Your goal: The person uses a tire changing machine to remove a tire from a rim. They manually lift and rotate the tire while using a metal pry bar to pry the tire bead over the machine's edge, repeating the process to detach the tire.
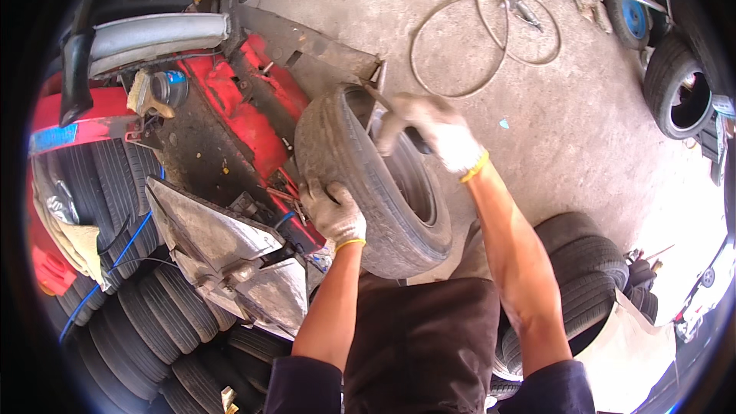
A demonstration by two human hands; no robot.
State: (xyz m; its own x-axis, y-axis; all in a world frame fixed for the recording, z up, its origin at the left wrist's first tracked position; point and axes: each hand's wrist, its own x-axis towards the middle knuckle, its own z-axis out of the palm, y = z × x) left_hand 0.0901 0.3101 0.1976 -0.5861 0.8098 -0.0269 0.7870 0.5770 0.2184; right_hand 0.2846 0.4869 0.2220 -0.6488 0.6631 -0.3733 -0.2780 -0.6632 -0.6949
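Note:
A worn tyre (337, 149) stands tilted in front of me, its open centre turned to the right. My left hand (334, 213), in a whitish glove with a yellow cuff, grips the tread on the tyre's left side, fingers bent against the rubber. Over the tyre's upper right edge is my right hand (433, 129), gloved alike and smeared by motion. It is closed round a hand tool with a thin brownish shaft (377, 97), which reaches toward the upper rim. The tool's exact kind is blurred, and the glove hides part of it.
Left of the tyre is a red metal machine (238, 111), with a brush (151, 96) beside a tin (170, 86). Bent metal plates (211, 226) and stacked tyres (146, 322) lie lower left. More tyres (586, 276) are at right. A coiled hose (414, 50) lies on the concrete floor (583, 130).

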